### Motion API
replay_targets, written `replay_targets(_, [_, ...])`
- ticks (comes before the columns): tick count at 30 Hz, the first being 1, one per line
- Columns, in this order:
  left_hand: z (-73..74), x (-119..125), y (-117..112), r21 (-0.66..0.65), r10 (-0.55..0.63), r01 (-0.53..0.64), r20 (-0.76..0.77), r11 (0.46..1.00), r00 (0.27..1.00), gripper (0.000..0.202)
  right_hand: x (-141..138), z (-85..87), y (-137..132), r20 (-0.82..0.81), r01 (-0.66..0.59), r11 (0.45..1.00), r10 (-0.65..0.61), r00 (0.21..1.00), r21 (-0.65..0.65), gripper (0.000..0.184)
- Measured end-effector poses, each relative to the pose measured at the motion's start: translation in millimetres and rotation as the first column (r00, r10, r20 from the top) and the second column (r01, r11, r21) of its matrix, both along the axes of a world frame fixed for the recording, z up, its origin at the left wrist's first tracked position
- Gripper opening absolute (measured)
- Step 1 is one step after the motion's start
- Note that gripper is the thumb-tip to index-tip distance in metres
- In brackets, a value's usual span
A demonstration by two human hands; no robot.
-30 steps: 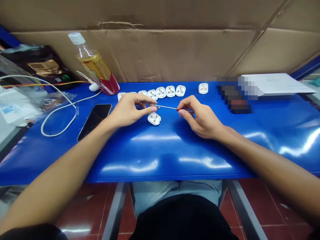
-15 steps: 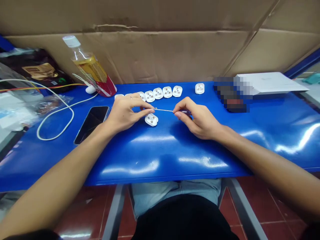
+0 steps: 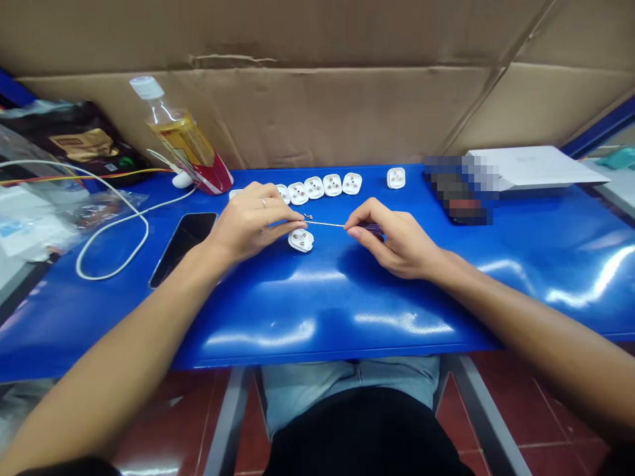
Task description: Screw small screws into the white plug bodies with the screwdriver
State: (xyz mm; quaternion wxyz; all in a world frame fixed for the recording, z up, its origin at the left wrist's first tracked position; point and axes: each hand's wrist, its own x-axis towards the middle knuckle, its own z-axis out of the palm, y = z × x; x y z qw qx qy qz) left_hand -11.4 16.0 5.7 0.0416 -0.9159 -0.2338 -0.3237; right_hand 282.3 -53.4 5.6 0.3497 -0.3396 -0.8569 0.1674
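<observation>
My right hand is closed around the handle of a screwdriver, its thin metal shaft pointing left. At the shaft's far end, the thumb and fingers of my left hand are pinched together; what lies between them is too small to make out. A small metal piece shows just behind the tip. Below my left fingertips, a white plastic plug housing with metal parts inside rests on the table, apart from the shaft. Several similar white housings stand in a row behind, the left ones partly covered by my left hand.
The blue table has a single white housing at the back right, near a blurred dark item and a white box. On the left are a phone, a white cable and a bottle. Cardboard walls the back.
Both hands and the screwdriver sit slightly lower in view. The small metal piece now shows behind the shaft rather than at my left fingertips. The housings have stayed in place.
</observation>
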Motion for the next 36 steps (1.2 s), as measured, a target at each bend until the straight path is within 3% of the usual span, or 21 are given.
replay_targets(4, [4.0, 2.6, -4.0, 0.134, -0.103, 0.116, -0.101, 0.984, 0.99, 0.022, -2.1, 0.5, -1.4, -0.099, 0.035, 0.998, -0.039, 0.994, -0.043, 0.008])
replay_targets(9, [9.1, 6.5, -11.3, 0.059, -0.063, 0.072, -0.134, 0.996, 0.989, 0.025, -3.3, -1.1, -4.7, -0.206, 0.028, 1.0, -0.027, 0.978, 0.004, 0.017])
replay_targets(18, [5.9, 9.9, -12.2, 0.081, -0.053, 0.07, -0.193, 0.994, 0.98, 0.029, -7.1, 1.4, -8.0, -0.255, 0.065, 0.992, -0.09, 0.963, -0.106, 0.01])
replay_targets(22, [7.0, 10.5, -16.7, -0.047, -0.037, 0.029, -0.186, 0.998, 0.982, 0.029, -6.1, 0.6, -6.3, -0.233, 0.071, 0.994, -0.088, 0.968, -0.082, 0.011])
replay_targets(25, [9.2, 6.7, -17.5, -0.19, 0.0, -0.033, -0.173, 0.981, 0.985, 0.048, -5.3, 0.1, -6.2, -0.217, 0.068, 0.992, -0.089, 0.972, -0.102, 0.012])
replay_targets(28, [8.7, 2.3, -13.3, -0.351, -0.045, -0.018, -0.173, 0.936, 0.984, 0.061, -5.1, 0.1, -6.7, -0.179, 0.073, 0.987, -0.098, 0.979, -0.142, 0.013])
replay_targets(31, [4.7, 0.3, -7.9, -0.477, -0.118, 0.021, -0.175, 0.879, 0.978, 0.058, -4.8, -2.8, -6.6, -0.168, 0.061, 0.982, -0.092, 0.981, -0.181, 0.013])
replay_targets(36, [-1.4, 1.0, -4.7, -0.568, -0.131, 0.033, -0.133, 0.822, 0.982, 0.049, -3.5, -13.9, -3.7, -0.25, -0.02, 0.955, -0.058, 0.966, -0.298, 0.019])
